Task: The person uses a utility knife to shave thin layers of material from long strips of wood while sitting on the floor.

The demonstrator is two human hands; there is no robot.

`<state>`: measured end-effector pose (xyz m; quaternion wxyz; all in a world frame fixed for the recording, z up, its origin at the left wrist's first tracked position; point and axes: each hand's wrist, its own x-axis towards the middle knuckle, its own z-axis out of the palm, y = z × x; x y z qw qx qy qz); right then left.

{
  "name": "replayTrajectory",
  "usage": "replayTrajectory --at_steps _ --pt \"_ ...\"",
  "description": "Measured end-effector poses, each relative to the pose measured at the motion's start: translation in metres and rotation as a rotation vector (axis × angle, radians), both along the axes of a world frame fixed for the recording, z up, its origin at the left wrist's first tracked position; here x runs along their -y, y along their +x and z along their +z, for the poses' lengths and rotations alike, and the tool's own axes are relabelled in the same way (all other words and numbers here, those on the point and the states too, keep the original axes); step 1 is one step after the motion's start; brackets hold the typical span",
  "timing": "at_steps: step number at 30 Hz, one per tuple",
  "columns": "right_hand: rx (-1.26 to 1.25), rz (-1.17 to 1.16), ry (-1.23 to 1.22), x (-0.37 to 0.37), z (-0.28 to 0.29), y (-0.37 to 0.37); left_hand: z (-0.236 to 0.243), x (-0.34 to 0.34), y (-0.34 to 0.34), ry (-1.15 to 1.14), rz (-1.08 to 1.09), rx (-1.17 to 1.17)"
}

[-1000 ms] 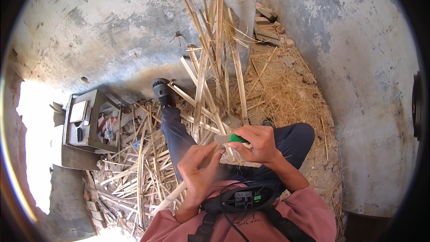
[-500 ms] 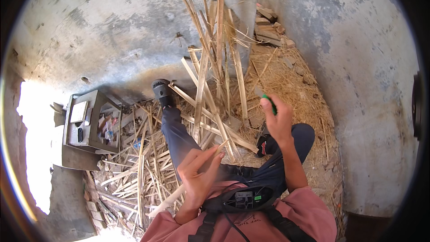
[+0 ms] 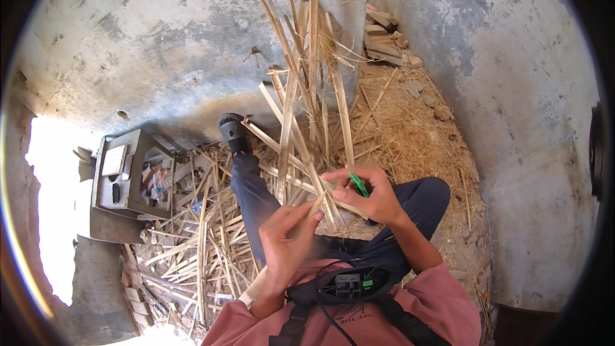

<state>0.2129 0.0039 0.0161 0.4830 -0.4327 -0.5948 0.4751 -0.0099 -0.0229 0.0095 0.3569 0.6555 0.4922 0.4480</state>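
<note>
My left hand [image 3: 286,238], in front of my body, is closed around a pale split-bamboo strip [image 3: 318,204]. Its pointed tip sticks out past my thumb and fingertips, and its other end runs back beside my left forearm. Just to the right, my right hand [image 3: 379,200] grips a knife with a green handle [image 3: 359,184]. In this view the blade is mostly hidden by my fingers. The right fingertips are close to the strip's tip; whether they touch it I cannot tell.
Long bamboo slats [image 3: 289,128] lean against the wall ahead. Many loose strips [image 3: 211,243] litter the floor at left, beside a small wooden cabinet [image 3: 131,176]. Fine shavings [image 3: 416,128] cover the right floor. Bricks [image 3: 384,45] are stacked in the corner. My legs are spread apart.
My right hand has come down and left with the knife, from out over the shavings to near the strip's tip. My left hand keeps its hold, with the strip's rear end shifted slightly.
</note>
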Motion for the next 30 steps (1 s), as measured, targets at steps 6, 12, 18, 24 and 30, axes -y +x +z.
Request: replayTrajectory --at_steps 6,12,18,24,30 --pt "0.136 -0.038 0.203 0.003 -0.002 -0.007 0.005 0.0 0.003 -0.049 0.027 0.016" --pt "0.16 -0.042 0.211 0.006 -0.003 -0.009 0.007 0.001 0.003 -0.07 0.061 0.018" --pt "0.073 -0.087 0.109 0.011 0.0 -0.006 0.006 -0.001 -0.003 -0.113 -0.04 0.106" --pt "0.422 -0.154 0.461 0.011 -0.001 -0.009 0.009 0.001 -0.004 -0.285 -0.102 0.297" --pt "0.63 -0.211 0.612 0.014 0.002 -0.018 0.013 0.004 -0.007 -0.331 -0.138 0.287"
